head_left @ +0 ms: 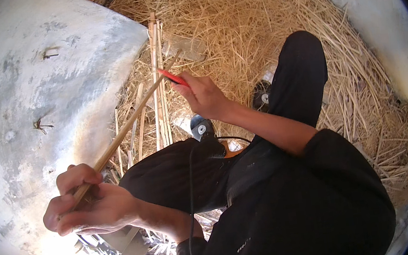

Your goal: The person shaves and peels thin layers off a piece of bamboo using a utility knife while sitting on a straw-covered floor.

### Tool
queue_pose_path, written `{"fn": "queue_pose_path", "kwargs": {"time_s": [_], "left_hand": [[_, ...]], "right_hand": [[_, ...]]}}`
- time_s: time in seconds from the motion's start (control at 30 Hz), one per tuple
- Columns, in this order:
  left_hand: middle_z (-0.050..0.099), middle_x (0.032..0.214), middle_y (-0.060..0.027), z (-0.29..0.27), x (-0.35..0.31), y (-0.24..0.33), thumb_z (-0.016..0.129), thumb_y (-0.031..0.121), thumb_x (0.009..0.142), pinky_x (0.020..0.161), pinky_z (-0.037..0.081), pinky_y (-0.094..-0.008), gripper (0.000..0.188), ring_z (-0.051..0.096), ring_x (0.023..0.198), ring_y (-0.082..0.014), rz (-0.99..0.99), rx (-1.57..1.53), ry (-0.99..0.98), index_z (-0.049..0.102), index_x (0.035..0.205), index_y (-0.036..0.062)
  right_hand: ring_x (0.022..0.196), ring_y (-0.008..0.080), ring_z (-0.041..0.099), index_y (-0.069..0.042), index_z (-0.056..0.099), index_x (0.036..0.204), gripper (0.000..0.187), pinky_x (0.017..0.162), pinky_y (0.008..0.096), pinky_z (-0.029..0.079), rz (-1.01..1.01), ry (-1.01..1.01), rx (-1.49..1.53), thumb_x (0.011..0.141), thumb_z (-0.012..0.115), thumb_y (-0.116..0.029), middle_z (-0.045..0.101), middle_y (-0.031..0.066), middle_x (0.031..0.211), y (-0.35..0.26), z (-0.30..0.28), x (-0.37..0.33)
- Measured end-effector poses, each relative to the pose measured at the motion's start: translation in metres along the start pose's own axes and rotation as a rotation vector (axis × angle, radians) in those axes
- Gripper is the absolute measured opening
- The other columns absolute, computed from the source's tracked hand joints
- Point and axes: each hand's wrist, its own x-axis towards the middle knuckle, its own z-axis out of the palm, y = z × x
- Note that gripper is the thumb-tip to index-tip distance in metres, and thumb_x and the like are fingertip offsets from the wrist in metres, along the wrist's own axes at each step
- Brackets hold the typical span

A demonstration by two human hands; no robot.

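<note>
My left hand (93, 202) is closed around the lower end of a long wooden stick (127, 125). The stick slants up and away to the right, and its thin far end passes over the straw. My right hand (203, 96) grips a slim red-and-black tool (173, 76), shaped like a utility knife. The tool's red tip meets or overlaps the stick near its far end; I cannot tell whether they touch. Beneath the far part of the stick, several long pale wooden strips (162, 107) lie side by side on the ground.
Loose straw and shavings (231, 17) cover the ground. A whitewashed wall (56, 84) with wire hooks stands at left, another pale wall (379, 19) at right. My bent black-clad legs (299, 70) frame the work. A black cord (191, 180) hangs down my front.
</note>
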Motion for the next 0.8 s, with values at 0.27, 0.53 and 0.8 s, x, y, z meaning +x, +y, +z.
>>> {"fn": "queue_pose_path", "kwargs": {"time_s": [0.27,0.53,0.8], "left_hand": [[0.045,0.055,-0.0061,0.002,-0.001,-0.007,0.026,0.052,0.097,0.043,0.024,-0.0217,0.046,0.037,0.048,-0.0115,-0.028,0.074,0.107,0.037,0.084,0.0098],[0.041,0.049,-0.0062,0.007,0.005,-0.005,0.028,0.048,0.098,0.041,0.025,-0.0219,0.041,0.038,0.043,-0.0117,-0.066,0.110,0.195,0.039,0.089,0.0105],[0.042,0.048,-0.0049,0.002,0.002,-0.007,0.028,0.049,0.098,0.040,0.025,-0.0207,0.041,0.037,0.041,-0.0118,-0.080,0.141,0.233,0.038,0.088,0.0113]], "right_hand": [[0.060,0.0333,0.060,0.001,0.057,0.095,0.040,0.058,0.0477,0.046,0.380,-0.250,-0.301,0.096,0.038,-0.034,0.059,0.0197,0.066,0.086,-0.002,0.004],[0.058,0.0302,0.060,0.000,0.055,0.097,0.033,0.053,0.0436,0.044,0.112,-0.280,-0.176,0.097,0.041,-0.029,0.058,0.0183,0.064,0.020,0.002,0.026],[0.064,0.0274,0.058,0.002,0.054,0.099,0.048,0.062,0.0453,0.046,0.300,-0.271,-0.012,0.099,0.030,-0.039,0.056,0.0199,0.067,0.009,-0.028,0.049]]}}
